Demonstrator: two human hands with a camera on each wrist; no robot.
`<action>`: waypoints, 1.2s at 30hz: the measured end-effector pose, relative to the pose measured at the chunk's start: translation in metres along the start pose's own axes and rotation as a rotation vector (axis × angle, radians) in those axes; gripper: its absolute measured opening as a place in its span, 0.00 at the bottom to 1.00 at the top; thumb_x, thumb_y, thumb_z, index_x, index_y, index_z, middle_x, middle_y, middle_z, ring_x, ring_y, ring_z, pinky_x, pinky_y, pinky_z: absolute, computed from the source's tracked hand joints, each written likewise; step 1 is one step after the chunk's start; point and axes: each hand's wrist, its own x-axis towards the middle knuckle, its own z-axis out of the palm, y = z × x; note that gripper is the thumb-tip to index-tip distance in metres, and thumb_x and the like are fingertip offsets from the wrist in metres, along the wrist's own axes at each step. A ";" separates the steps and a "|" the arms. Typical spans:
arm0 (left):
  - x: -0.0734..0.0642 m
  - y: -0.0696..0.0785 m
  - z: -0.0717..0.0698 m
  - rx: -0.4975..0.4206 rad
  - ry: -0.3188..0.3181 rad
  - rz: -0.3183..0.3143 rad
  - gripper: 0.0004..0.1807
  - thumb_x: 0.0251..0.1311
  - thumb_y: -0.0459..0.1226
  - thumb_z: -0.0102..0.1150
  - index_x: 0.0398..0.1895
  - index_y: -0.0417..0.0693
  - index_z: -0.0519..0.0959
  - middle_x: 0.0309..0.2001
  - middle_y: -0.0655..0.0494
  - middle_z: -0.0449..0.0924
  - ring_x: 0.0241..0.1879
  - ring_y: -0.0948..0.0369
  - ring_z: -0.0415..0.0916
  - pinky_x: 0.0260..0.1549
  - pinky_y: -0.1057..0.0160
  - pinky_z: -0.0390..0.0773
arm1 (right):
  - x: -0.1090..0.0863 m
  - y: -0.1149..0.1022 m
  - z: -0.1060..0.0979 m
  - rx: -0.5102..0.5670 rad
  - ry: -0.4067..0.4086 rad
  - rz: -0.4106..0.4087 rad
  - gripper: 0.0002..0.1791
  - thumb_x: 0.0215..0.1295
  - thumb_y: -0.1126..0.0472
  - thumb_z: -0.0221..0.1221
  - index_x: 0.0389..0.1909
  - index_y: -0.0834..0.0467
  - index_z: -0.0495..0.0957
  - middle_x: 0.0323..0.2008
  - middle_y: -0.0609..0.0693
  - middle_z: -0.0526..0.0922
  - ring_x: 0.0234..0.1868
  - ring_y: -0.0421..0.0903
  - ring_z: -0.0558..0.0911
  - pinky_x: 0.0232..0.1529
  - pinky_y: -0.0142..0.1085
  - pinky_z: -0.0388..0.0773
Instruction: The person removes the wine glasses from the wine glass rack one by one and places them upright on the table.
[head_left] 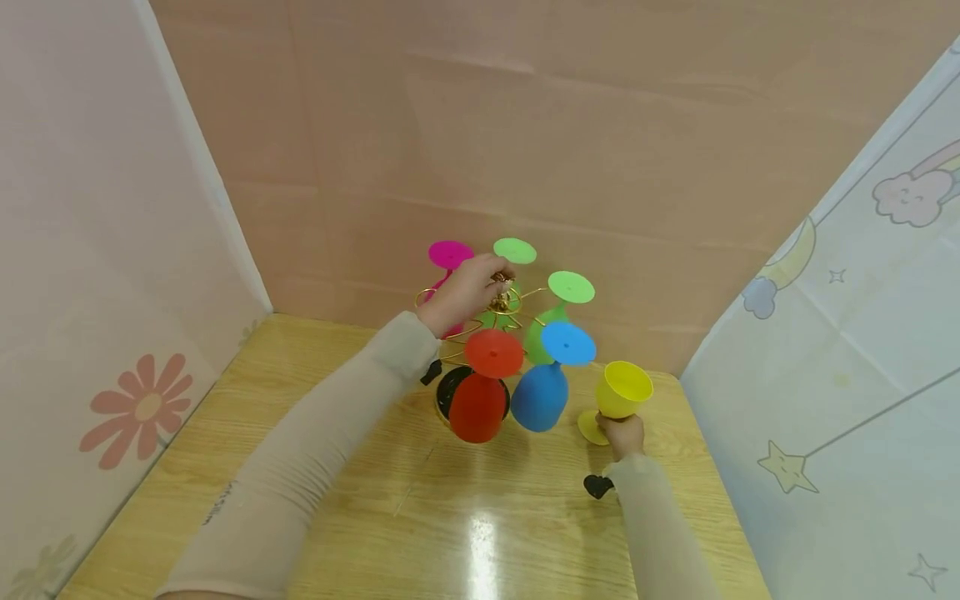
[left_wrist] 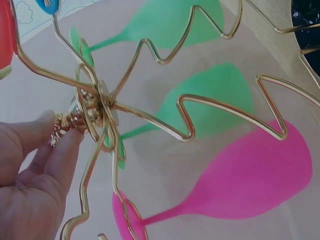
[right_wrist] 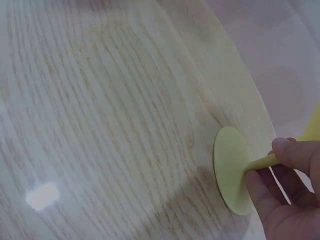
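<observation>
A gold wire glass rack point(left_wrist: 145, 118) on a round black base point(head_left: 448, 385) stands at the middle of the table. Goblets hang upside down on it: red point(head_left: 477, 408), blue point(head_left: 540, 398), two green point(left_wrist: 210, 102) and magenta point(left_wrist: 255, 175). My left hand point(head_left: 468, 292) pinches the ornate gold knob point(left_wrist: 64, 121) at the rack's top. To the right of the rack, my right hand point(head_left: 624, 435) grips the stem of a yellow goblet point(head_left: 613, 398). That goblet is upright, its round foot point(right_wrist: 231, 170) close over the wood.
The wooden table point(head_left: 525, 517) meets a plain tan backdrop point(head_left: 555, 167) behind the rack. Printed panels close in both sides, the left one point(head_left: 97, 267) with flowers, the right one point(head_left: 847, 367) with stars and clouds.
</observation>
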 end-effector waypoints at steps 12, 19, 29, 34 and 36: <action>-0.002 -0.007 -0.004 -0.171 -0.077 0.092 0.12 0.70 0.27 0.58 0.54 0.37 0.80 0.53 0.47 0.81 0.56 0.52 0.77 0.56 0.62 0.78 | -0.001 0.005 0.004 -0.063 0.002 0.005 0.25 0.69 0.69 0.57 0.63 0.76 0.65 0.60 0.72 0.70 0.62 0.67 0.72 0.61 0.52 0.75; -0.002 -0.012 -0.004 -0.226 -0.102 0.141 0.14 0.68 0.26 0.59 0.55 0.36 0.80 0.52 0.45 0.81 0.55 0.52 0.78 0.56 0.62 0.79 | -0.001 0.005 0.004 -0.083 -0.022 -0.012 0.25 0.69 0.69 0.56 0.63 0.76 0.65 0.60 0.73 0.70 0.62 0.68 0.71 0.63 0.55 0.73; -0.004 -0.012 -0.008 -0.269 -0.148 0.147 0.16 0.68 0.25 0.58 0.58 0.34 0.78 0.56 0.38 0.79 0.56 0.51 0.77 0.57 0.55 0.79 | 0.000 0.004 0.002 -0.111 -0.062 -0.016 0.24 0.69 0.69 0.55 0.63 0.76 0.66 0.62 0.74 0.69 0.64 0.68 0.70 0.67 0.58 0.68; -0.004 -0.012 -0.008 -0.264 -0.164 0.135 0.16 0.68 0.26 0.59 0.58 0.34 0.78 0.55 0.42 0.80 0.56 0.52 0.77 0.57 0.58 0.79 | -0.001 0.003 -0.001 -0.138 -0.065 -0.021 0.25 0.68 0.68 0.55 0.63 0.76 0.66 0.62 0.75 0.69 0.63 0.68 0.70 0.67 0.59 0.67; -0.004 -0.012 -0.008 -0.264 -0.166 0.138 0.16 0.68 0.26 0.59 0.57 0.33 0.78 0.54 0.45 0.81 0.56 0.52 0.77 0.56 0.60 0.79 | -0.002 0.003 -0.002 -0.164 -0.060 -0.024 0.24 0.68 0.68 0.55 0.62 0.75 0.67 0.61 0.74 0.70 0.62 0.67 0.70 0.66 0.58 0.68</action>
